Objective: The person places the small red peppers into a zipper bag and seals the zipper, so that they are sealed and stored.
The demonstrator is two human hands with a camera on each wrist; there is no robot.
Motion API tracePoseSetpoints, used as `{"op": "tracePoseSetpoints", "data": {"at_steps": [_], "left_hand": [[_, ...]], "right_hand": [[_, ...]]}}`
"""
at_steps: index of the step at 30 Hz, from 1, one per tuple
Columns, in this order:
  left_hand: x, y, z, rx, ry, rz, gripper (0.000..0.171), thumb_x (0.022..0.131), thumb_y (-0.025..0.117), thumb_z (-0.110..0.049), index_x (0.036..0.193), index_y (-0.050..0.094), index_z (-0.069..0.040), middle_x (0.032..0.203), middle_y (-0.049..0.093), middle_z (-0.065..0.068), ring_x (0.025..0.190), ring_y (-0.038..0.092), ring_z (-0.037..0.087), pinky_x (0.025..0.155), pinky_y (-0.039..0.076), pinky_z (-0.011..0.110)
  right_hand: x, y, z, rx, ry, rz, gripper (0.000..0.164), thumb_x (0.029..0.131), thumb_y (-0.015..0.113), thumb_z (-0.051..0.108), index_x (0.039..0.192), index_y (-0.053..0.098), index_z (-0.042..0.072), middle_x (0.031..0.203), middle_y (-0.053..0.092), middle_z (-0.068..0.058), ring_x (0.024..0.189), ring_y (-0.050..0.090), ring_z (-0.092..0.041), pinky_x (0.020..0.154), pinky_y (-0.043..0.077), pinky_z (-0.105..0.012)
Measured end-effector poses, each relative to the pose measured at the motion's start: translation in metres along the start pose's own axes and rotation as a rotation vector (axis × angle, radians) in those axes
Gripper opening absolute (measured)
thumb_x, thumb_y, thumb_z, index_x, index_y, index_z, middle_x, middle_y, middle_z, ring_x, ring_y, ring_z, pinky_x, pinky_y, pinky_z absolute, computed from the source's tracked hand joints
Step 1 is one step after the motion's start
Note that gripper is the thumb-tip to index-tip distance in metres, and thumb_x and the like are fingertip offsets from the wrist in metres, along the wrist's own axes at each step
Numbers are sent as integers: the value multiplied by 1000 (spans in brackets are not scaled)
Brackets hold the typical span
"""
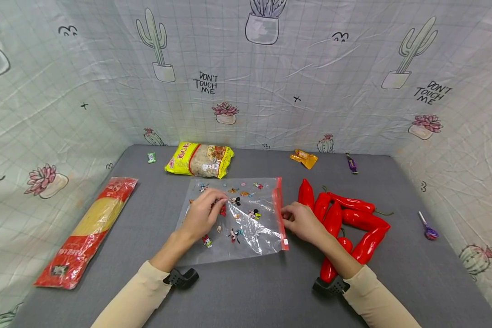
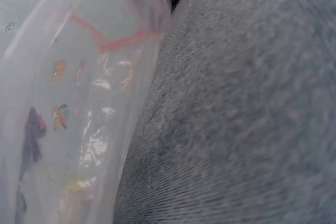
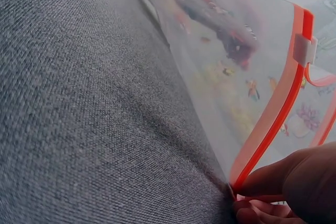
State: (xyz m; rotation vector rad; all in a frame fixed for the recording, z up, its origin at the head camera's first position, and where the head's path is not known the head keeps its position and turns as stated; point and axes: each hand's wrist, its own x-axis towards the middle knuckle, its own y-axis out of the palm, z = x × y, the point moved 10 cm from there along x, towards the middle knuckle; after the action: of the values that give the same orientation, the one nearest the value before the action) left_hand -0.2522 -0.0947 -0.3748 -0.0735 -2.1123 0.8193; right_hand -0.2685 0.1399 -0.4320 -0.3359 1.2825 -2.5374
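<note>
A clear zip bag printed with cartoon figures lies flat on the grey table, its red zip edge facing right. My left hand is over the bag's middle, thumb and fingertips pinching the upper film, and creases run out from them. At the zip edge, my right hand pinches the red strip between thumb and fingers. The right wrist view shows the mouth parted, with the white slider at one end. In the left wrist view, the bag's film rises beside the table; the left fingers are hidden there.
Several red peppers lie right of the bag, partly under the right forearm. Behind stand a yellow food packet, a green sweet, an orange wrapper and a purple sweet. A noodle packet lies left, a lollipop right.
</note>
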Motion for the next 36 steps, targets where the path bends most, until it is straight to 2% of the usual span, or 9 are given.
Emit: {"op": "tracePoseSetpoints", "data": {"at_steps": [9, 15, 19, 22, 27, 31, 36], "left_hand": [[2, -11, 4, -85, 9, -73, 6, 87, 64, -6, 93, 65, -6, 100, 66, 3, 93, 62, 13, 82, 48, 15], [0, -6, 2, -89, 24, -42, 6, 87, 65, -5, 93, 65, -6, 101, 66, 4, 99, 62, 15, 88, 48, 16], [-2, -1, 2, -74, 24, -21, 7, 87, 65, -7, 94, 65, -7, 102, 66, 4, 102, 63, 15, 89, 47, 15], [-4, 2, 3, -71, 16, -18, 7, 88, 64, -8, 95, 65, -7, 102, 66, 3, 102, 63, 14, 88, 48, 15], [-6, 3, 4, -65, 9, -19, 7, 88, 65, -8, 95, 65, -8, 102, 66, 2, 101, 63, 14, 87, 48, 15], [-5, 3, 5, -58, 5, -18, 7, 88, 64, -8, 95, 65, -8, 103, 66, 2, 101, 63, 13, 88, 48, 15], [-6, 4, 4, -54, 13, -18, 7, 87, 65, -8, 94, 65, -7, 102, 66, 2, 99, 63, 13, 86, 48, 15]], "right_hand": [[0, -1, 0, -10, -25, -13, 23, 80, 72, 15, 102, 71, 7, 82, 62, -2, 71, 53, -8, 60, 47, -18], [0, -3, 3, -22, -40, -10, 26, 82, 70, 17, 107, 69, 8, 84, 62, 0, 72, 53, -7, 62, 47, -18], [0, -8, 4, 19, -22, -3, 32, 83, 71, 21, 112, 66, 8, 89, 62, -1, 72, 54, -8, 59, 49, -18], [-1, -17, 7, 35, -33, -12, 34, 83, 71, 23, 114, 64, 8, 93, 63, -4, 73, 58, -9, 59, 50, -18], [-1, -34, 9, 34, -56, -42, 39, 84, 71, 26, 117, 63, 8, 103, 65, -6, 81, 62, -11, 68, 53, -24], [-2, -50, 6, 23, -36, -68, 41, 84, 70, 27, 121, 61, 11, 106, 64, -5, 86, 62, -13, 74, 54, -31], [-9, -72, -2, 9, -4, -109, 42, 85, 70, 30, 122, 60, 13, 109, 63, -5, 91, 60, -18, 74, 52, -33]]}}
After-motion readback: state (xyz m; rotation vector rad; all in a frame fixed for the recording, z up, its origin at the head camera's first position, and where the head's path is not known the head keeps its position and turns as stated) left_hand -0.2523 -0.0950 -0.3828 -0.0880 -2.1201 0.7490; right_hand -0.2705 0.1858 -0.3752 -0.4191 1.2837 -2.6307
